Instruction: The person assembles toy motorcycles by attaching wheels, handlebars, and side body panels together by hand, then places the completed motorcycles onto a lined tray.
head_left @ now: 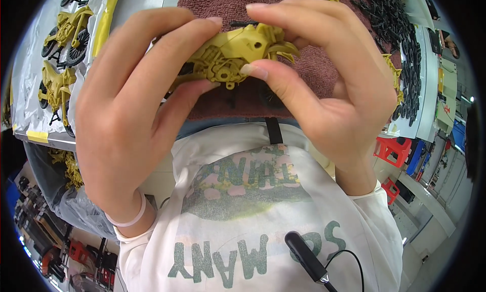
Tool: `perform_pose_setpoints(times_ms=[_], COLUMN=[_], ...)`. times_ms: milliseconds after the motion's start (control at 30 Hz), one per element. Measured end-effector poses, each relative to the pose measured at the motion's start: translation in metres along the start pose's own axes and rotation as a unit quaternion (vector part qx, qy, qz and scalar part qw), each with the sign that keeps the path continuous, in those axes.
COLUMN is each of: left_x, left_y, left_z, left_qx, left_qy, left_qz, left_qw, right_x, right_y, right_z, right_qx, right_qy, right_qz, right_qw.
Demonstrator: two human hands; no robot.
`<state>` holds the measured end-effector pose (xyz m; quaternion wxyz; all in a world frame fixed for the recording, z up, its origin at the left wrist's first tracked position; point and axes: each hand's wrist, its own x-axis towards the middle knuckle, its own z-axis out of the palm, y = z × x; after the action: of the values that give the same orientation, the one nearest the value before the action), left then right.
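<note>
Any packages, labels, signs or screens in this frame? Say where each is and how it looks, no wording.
Clear plastic bag: lower left, under the table edge, crumpled, holding yellow parts.
Yellow tape label: left table edge, small flat strip.
Shirt print: centre, green lettering on white cloth.
No screens or signs can be made out.

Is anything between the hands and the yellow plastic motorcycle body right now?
Nothing visible: the left hand and right hand both grip the yellow plastic motorcycle body directly, fingertips on it, above the maroon towel.
</note>
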<state>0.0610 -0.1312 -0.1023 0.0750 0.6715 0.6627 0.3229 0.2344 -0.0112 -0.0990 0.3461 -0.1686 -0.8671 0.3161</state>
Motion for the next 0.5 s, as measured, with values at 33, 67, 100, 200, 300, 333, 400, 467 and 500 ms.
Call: perform_pose_setpoints(times_ms=[33, 67, 100, 200, 300, 333, 400, 467, 500], left_x=[0.001, 0.002, 0.003, 0.004, 0.006, 0.008, 0.008, 0.007, 0.007], left_y=[-0.005, -0.008, -0.009, -0.008, -0.006, -0.005, -0.005, -0.008, -0.004], left_z=[-0.001, -0.001, 0.0, 0.001, 0.004, 0.004, 0.004, 0.006, 0.004], left_qx=[0.024, 0.048, 0.048, 0.024, -0.018, -0.022, -0.026, -0.036, -0.035], left_qy=[-0.001, -0.002, -0.003, -0.022, -0.041, -0.04, -0.039, -0.04, -0.041], left_qz=[0.037, 0.074, 0.072, 0.067, 0.041, 0.039, 0.037, 0.021, 0.019], left_qw=[0.999, 0.996, 0.996, 0.997, 0.998, 0.998, 0.998, 0.998, 0.998], right_x=[0.0, 0.001, 0.001, 0.0, -0.003, -0.003, -0.003, -0.003, -0.003], right_y=[-0.004, -0.008, -0.011, -0.015, -0.014, -0.015, -0.014, -0.009, -0.008], right_z=[-0.005, -0.007, -0.008, -0.009, -0.009, -0.009, -0.009, -0.005, -0.004], right_qx=[-0.055, -0.109, -0.107, -0.165, -0.197, -0.196, -0.195, -0.179, -0.176], right_qy=[-0.024, -0.048, -0.05, -0.087, -0.091, -0.082, -0.073, -0.058, -0.059], right_qz=[-0.011, -0.022, -0.021, -0.011, -0.025, -0.021, -0.017, -0.019, -0.019], right_qw=[0.998, 0.993, 0.993, 0.982, 0.976, 0.977, 0.978, 0.982, 0.982])
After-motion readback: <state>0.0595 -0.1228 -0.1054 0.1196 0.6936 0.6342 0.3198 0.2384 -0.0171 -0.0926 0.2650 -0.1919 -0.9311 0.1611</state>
